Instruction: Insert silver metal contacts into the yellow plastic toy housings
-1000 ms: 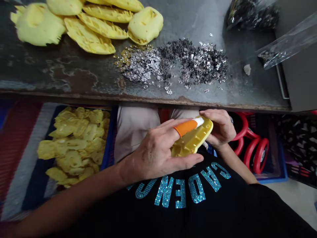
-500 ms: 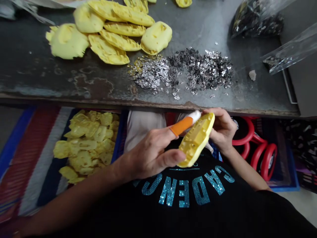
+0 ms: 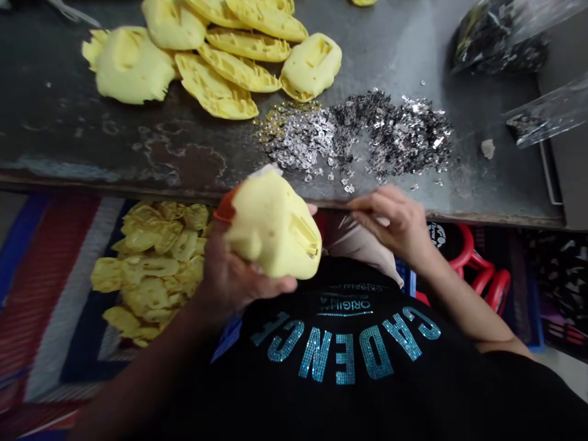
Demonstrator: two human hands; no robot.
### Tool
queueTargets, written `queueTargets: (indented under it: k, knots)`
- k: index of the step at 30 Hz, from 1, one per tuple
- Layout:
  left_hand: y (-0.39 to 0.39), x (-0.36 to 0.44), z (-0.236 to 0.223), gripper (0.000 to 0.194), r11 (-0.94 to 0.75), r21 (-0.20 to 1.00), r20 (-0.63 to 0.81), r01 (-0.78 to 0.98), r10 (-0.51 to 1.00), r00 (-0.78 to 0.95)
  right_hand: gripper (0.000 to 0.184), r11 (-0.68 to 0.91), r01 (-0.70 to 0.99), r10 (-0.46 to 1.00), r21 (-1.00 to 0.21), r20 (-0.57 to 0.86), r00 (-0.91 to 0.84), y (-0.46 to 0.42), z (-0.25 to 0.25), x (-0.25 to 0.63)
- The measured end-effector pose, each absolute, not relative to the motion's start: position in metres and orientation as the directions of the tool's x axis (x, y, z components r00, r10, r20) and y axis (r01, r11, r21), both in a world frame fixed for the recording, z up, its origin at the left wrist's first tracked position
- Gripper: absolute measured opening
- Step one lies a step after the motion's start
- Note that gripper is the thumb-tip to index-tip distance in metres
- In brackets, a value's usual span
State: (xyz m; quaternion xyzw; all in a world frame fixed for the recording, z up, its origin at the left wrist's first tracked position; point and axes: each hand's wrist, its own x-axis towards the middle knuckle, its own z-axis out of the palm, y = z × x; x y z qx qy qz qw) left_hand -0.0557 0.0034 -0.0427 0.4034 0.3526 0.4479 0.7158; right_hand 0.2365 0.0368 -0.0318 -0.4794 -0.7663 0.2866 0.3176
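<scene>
My left hand [image 3: 229, 269] is wrapped round a yellow plastic shell [image 3: 275, 226], its smooth outer side and slot facing up. An orange sleeve [image 3: 225, 205] covers one finger of that hand, partly hidden behind the shell. To the right, my right hand [image 3: 392, 220] has its fingertips pinched together at the table's front edge; whatever they hold, if anything, is too small to make out. Just beyond them lies a heap of small metal clips [image 3: 353, 138], silver, dark and some gold-coloured. Several more yellow shells [image 3: 215, 86] are piled at the back left.
Below the table [image 3: 114, 138], a blue crate with yellow shells [image 3: 151, 269] stands at the left. Red ring-shaped parts [image 3: 463, 248] fill another crate at the right. Clear bags of dark metal pieces [image 3: 500, 46] lie at the table's right end.
My left hand has moved left and turned the shell from its hollow inside to its smooth outside. My right hand has let go of the shell and sits at the table edge.
</scene>
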Motion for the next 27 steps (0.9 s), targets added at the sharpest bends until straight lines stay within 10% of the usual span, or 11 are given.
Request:
queueTargets:
  k: [4, 11, 15, 21, 27]
  knots:
    - [0.010, -0.048, -0.042, 0.079, 0.161, 0.905, -0.089, -0.394, 0.977, 0.195, 0.020, 0.451, 0.861, 0.888, -0.235, 0.218, -0.405, 0.072, -0.024, 0.241]
    - [0.016, -0.041, -0.050, 0.062, 0.331, 0.780, -0.186, -0.531, 0.933, 0.308, 0.013, 0.436, 0.892, 0.890, -0.116, 0.200, -0.409, 0.085, -0.022, 0.222]
    - [0.011, -0.036, -0.052, 0.079, 0.445, 0.706, -0.245, -0.551, 0.884, 0.399, 0.016, 0.399, 0.890, 0.913, -0.222, 0.182, -0.364, 0.087, -0.011, 0.227]
    - [0.005, -0.014, -0.049, 0.092, 0.582, 0.596, -0.306, -0.553, 0.801, 0.514, 0.012, 0.336, 0.359, 0.930, -0.871, 0.247, -0.272, 0.051, 0.009, 0.227]
    - [0.002, 0.004, -0.044, 0.086, 0.611, 0.607, -0.277, -0.509, 0.762, 0.585, 0.014, 0.341, 0.201, 0.935, -0.918, 0.310, -0.170, 0.015, -0.009, 0.218]
